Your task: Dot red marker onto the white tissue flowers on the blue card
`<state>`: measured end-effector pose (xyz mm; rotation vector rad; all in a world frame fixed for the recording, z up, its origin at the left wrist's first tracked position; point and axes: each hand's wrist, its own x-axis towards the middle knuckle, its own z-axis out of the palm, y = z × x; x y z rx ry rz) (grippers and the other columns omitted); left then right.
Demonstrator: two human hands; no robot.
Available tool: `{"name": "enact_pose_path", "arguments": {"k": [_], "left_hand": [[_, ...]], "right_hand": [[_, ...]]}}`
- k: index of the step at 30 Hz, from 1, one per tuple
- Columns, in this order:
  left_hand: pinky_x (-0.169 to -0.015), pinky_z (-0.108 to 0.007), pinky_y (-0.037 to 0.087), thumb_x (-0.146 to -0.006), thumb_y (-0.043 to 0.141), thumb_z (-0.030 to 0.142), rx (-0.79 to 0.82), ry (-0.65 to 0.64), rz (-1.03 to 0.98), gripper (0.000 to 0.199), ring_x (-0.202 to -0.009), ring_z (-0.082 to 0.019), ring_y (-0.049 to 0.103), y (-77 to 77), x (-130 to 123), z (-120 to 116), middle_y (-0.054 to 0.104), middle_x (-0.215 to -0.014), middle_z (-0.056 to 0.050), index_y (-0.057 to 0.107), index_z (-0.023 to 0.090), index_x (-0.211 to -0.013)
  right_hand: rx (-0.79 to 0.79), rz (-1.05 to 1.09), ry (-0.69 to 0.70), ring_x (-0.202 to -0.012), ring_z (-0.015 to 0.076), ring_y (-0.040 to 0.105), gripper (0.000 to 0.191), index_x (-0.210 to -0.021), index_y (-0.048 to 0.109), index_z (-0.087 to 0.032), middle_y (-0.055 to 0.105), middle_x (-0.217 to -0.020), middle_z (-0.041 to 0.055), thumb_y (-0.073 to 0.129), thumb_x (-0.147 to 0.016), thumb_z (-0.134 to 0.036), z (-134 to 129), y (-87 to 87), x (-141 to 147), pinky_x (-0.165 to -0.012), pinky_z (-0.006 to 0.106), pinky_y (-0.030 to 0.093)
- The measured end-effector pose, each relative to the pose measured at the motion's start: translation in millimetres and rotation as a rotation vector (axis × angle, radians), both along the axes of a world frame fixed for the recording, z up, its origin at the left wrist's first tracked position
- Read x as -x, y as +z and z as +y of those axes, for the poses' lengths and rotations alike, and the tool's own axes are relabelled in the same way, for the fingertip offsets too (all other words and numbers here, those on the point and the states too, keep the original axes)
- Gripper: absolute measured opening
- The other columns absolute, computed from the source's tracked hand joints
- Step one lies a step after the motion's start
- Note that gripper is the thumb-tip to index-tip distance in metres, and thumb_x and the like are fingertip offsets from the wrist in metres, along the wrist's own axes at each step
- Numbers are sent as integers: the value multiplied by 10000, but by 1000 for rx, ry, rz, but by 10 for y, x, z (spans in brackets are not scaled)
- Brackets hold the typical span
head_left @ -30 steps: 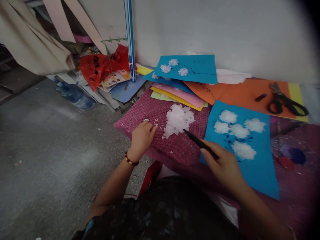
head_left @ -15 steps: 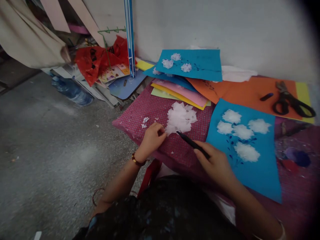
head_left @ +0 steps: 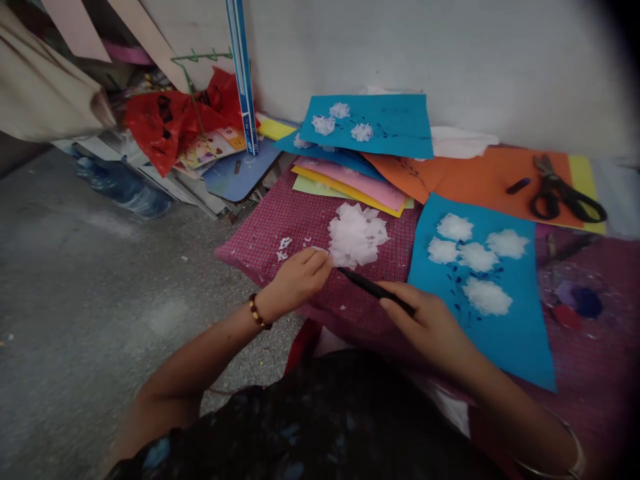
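Tool (head_left: 375,288): slim, blk, exact type unverified; held in my R hand (head_left: 429,323), thumb & fingers closed round its rear part, prob. so the front end is free & I can see the point.
Tip: aimed at my L hand (head_left: 303,275), v. near the fingertips; contact can't be confirmed.
L fingers: narrow, bunched just beside near edge of the white paper pile (head_left: 357,233); can't tell whether I pinch a piece, knuckles hide it.
White pile: on red checked cloth (head_left: 267,223), between my L hand & the stacked coloured sheets (head_left: 373,185); presumably set close for a short reach.
Scraps (head_left: 284,247): few, white, on cloth to L of pile, apart from it; likely strays.
Blue sheet (head_left: 525,340): flat, R of pile, bearing five white flowers (head_left: 487,297) & dk blue marks; apparently within easy reach of my R hand.
Scissors (head_left: 565,193): on orange sheet (head_left: 467,170), well apart from both hands, prob. parked out of the way.
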<state>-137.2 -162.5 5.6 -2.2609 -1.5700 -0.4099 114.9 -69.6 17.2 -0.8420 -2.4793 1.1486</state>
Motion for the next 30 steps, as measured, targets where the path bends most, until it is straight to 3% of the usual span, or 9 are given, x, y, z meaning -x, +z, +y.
{"name": "enact_pose_path", "arguments": {"k": [3,7,9,12,16,19,22,26,30], "left_hand": [[-810,-367,536,-975,452,92,7,133,-150,206,-875,-227,594,-62,158,97,660,-972,-122,634,108,-1068],[-752,-297,516,-876,578,73,65,297,-811,200,-800,-164,613,-64,253,270,651,-881,-47,617,149,-1057],[-674,-249,488,-823,629,109,209,308,-1135,124,-719,-127,595,-32,246,367,630,-805,-10,595,160,-931],[-591,-219,442,-782,632,142,383,246,-1287,55,-636,-104,558,17,205,545,609,-712,9,581,162,-782],[-545,-226,401,-815,600,199,452,188,-1224,79,-586,-107,526,88,193,835,607,-657,5,646,152,-771],[-622,-255,425,-856,584,233,407,213,-1159,126,-687,-129,567,190,285,941,663,-773,-27,680,151,-852],[-695,-275,454,-849,608,209,438,194,-965,123,-779,-149,604,290,420,818,694,-887,-42,686,162,-933],[-924,-375,484,-810,608,97,610,13,-451,321,-1017,-209,614,245,473,478,679,-1101,-74,666,186,-1112],[-878,-400,511,-858,472,39,499,155,-157,216,-943,-242,615,84,394,349,658,-969,-107,656,139,-914]], "right_hand": [[35,-21,-16,-1061,231,707,324,-1232,670,-255,739,-1184,48,482,-981,-338,46,21,-55,-936,385,556],[60,-25,-129,-1100,247,677,411,-1348,582,-260,696,-1250,74,509,-962,-379,143,-10,-212,-928,407,548],[83,-9,-188,-930,219,687,435,-1374,547,-270,718,-1066,66,517,-956,-387,186,-13,-319,-783,358,564],[178,49,-259,-619,151,573,381,-1319,553,-278,620,-753,-1,526,-955,-389,234,-3,-482,-540,263,481],[336,159,-343,-515,110,481,284,-1198,586,-281,591,-740,-18,569,-941,-401,306,-34,-687,-450,229,424],[383,220,-389,-528,114,509,225,-1077,644,-279,622,-790,3,638,-896,-412,379,-76,-845,-463,240,458],[399,279,-443,-570,136,557,201,-987,684,-292,642,-813,19,718,-826,-406,441,-79,-993,-492,253,496],[432,349,-443,-588,148,584,262,-1033,680,-332,669,-850,21,756,-785,-370,464,-8,-1129,-514,264,516],[397,401,-318,-711,180,658,349,-1170,610,-347,689,-999,43,712,-836,-349,445,43,-1247,-652,320,577]]}}
